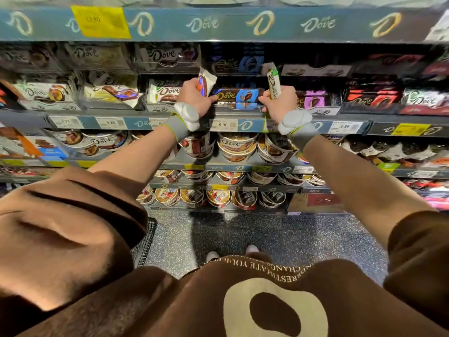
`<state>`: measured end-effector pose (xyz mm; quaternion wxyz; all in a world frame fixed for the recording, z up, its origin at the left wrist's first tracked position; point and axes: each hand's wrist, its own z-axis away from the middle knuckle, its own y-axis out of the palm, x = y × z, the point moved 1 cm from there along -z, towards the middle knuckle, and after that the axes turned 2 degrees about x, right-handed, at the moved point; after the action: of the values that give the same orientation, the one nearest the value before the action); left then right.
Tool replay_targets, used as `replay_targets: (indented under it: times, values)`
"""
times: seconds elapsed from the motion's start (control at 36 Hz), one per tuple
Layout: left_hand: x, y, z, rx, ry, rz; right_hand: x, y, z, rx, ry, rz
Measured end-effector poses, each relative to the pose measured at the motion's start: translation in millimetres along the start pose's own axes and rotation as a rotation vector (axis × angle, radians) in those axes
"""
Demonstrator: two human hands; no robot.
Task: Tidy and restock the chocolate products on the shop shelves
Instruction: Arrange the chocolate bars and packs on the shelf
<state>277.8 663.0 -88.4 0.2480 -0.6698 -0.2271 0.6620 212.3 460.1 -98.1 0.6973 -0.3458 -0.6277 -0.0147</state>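
My left hand grips a white and brown chocolate bar that stands upright out of the fist. Its index finger touches the left end of a stack of blue and brown Dove bars lying in a display tray on the middle shelf. My right hand grips a white and green chocolate bar, also upright, and its fingers touch the right end of the same blue stack. Both wrists wear grey bands.
Trays of white Dove bars lie to the left, purple and red ones to the right. Below the price rail, shelves hold round chocolate tubs. A dark basket stands on the speckled floor at my left.
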Motion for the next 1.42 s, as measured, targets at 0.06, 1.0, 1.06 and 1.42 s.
replay_targets:
  times: [0.06, 1.0, 1.06, 1.42]
  values:
    - [0.0, -1.7, -1.4, 0.000, 0.003, -0.009, 1.9, 0.0, -1.8, 0.000, 0.000, 0.023]
    - [5.5, -7.2, 0.5, 0.025, 0.097, -0.082, 6.8, -6.6, -6.4, 0.084, -0.038, 0.179]
    - [6.1, -6.8, -1.6, 0.028, 0.100, -0.130, 8.3, -6.5, -7.5, 0.092, -0.027, 0.193]
    - [4.9, -8.3, -6.6, 0.070, 0.132, -0.220, 17.1, -5.8, -9.6, 0.127, -0.005, 0.285]
